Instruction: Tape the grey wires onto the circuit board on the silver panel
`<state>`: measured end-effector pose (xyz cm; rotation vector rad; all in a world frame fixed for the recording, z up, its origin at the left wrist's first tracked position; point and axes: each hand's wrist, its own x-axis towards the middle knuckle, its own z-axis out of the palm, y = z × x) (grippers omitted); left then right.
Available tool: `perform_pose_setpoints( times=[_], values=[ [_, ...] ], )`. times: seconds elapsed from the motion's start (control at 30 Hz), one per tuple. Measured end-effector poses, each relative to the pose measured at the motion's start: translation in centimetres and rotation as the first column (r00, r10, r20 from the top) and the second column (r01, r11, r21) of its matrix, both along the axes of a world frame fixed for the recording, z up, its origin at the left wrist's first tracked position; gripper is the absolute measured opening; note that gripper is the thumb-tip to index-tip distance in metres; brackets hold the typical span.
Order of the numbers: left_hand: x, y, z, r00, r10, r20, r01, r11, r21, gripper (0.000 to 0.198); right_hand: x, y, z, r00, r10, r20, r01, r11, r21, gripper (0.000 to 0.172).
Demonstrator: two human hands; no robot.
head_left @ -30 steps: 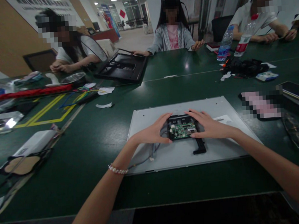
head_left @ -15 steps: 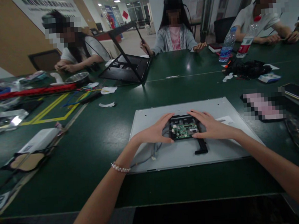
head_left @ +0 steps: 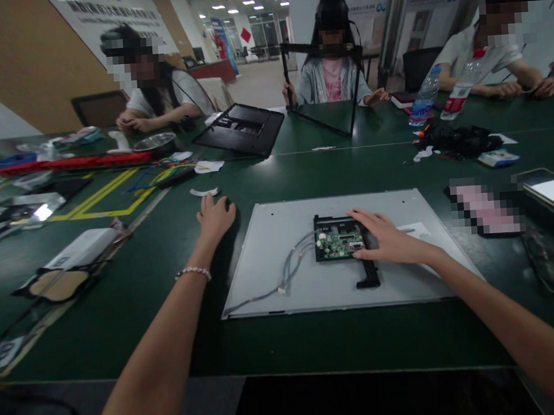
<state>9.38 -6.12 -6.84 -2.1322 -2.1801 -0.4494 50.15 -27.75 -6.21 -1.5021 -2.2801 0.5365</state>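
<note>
Handle circuit board [head_left: 339,244], likely light but fragile, by black frame [head_left: 329,224], with right hand [head_left: 392,241] half-open against its edge, left hand [head_left: 215,217] spread, apparently empty.

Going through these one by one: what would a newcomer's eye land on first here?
Probably the green circuit board in its black bracket on the pale panel, with the right hand at its right side. Then the left hand, out to the left of the panel. Across the table, a person holding up a black rectangular frame also stands out.
</note>
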Motion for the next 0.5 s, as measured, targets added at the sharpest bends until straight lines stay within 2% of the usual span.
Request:
perform_pose_setpoints(
  times=[0.1,0.33,0.5],
  values=[
    [-1.2,0.9,-0.2,0.998,0.034,-0.060,-0.038,0.998,-0.057,0.056,0.0,0.0,-0.1,1.000,0.004,0.013,-0.004,1.000,0.002,0.088],
    [-2.7,3.7,-0.4,0.995,0.007,-0.097,-0.018,0.994,-0.111,0.064,-0.1,0.0,-0.1,0.999,-0.001,0.038,0.001,1.000,0.000,0.086],
    [-2.4,3.7,-0.3,0.997,0.022,-0.072,-0.025,0.999,-0.036,0.062,-0.2,0.0,-0.1,0.998,0.012,0.055,-0.013,1.000,0.001,0.087]
  ],
)
